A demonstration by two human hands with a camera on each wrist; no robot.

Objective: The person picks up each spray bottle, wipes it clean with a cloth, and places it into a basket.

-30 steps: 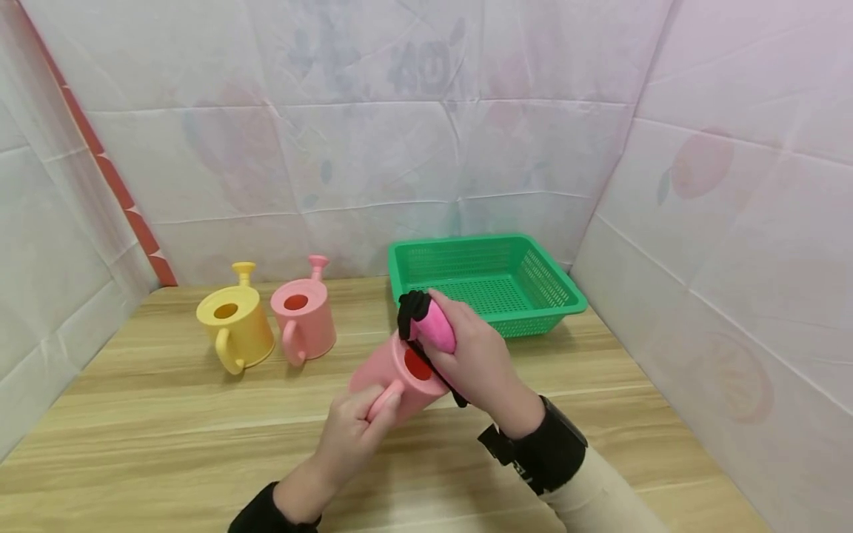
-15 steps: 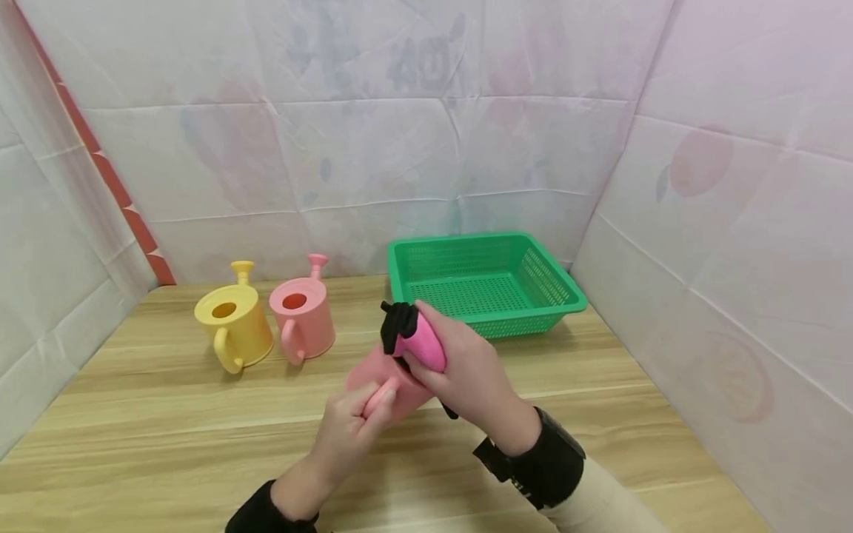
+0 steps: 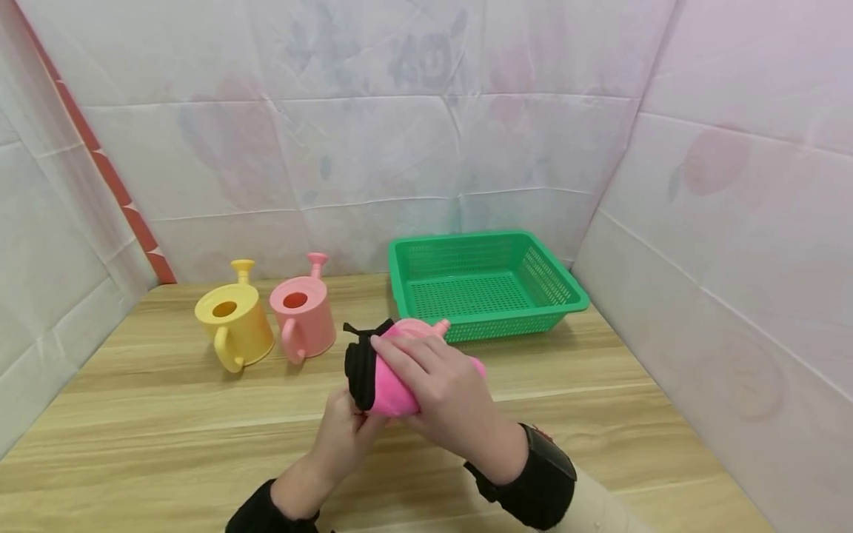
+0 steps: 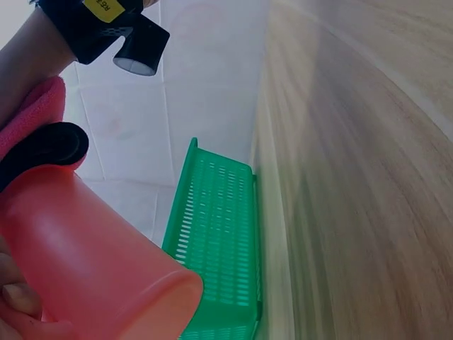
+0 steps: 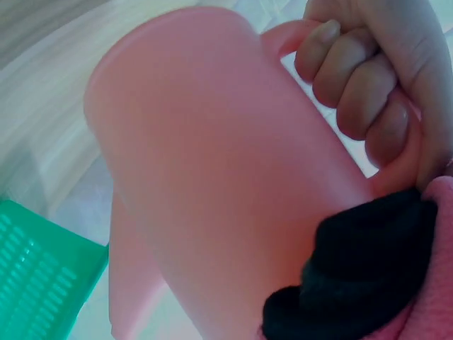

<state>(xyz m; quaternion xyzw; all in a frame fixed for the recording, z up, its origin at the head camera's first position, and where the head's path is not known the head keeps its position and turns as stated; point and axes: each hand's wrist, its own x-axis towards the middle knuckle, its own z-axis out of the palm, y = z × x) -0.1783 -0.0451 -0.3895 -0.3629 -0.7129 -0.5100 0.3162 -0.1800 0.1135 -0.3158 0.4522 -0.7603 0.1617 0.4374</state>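
My left hand (image 3: 343, 437) grips the handle of a pink watering can (image 5: 198, 142), which tilts in the air above the table. In the right wrist view, several left fingers curl through that handle, and the can's spout (image 5: 131, 269) points away on the other side. A fuzzy bright-pink cloth with black edging (image 3: 393, 389) lies bunched over the can's top. My right hand (image 3: 449, 392) holds this cloth against the can, fingers across it. In the left wrist view, the can's base rim faces the camera and the cloth (image 4: 42, 110) sits at its upper end. The can's opening is hidden.
A yellow watering can (image 3: 246, 326) and another pink watering can (image 3: 313, 318) stand upright at the back left of the wooden table (image 3: 133, 444). A green perforated basket (image 3: 493, 329) is at the back right. White printed sheets (image 3: 373, 148) enclose the table's back and sides.
The held can has turned so its top and spout face away from me. My right hand has moved left with the cloth, which now covers more of the can.
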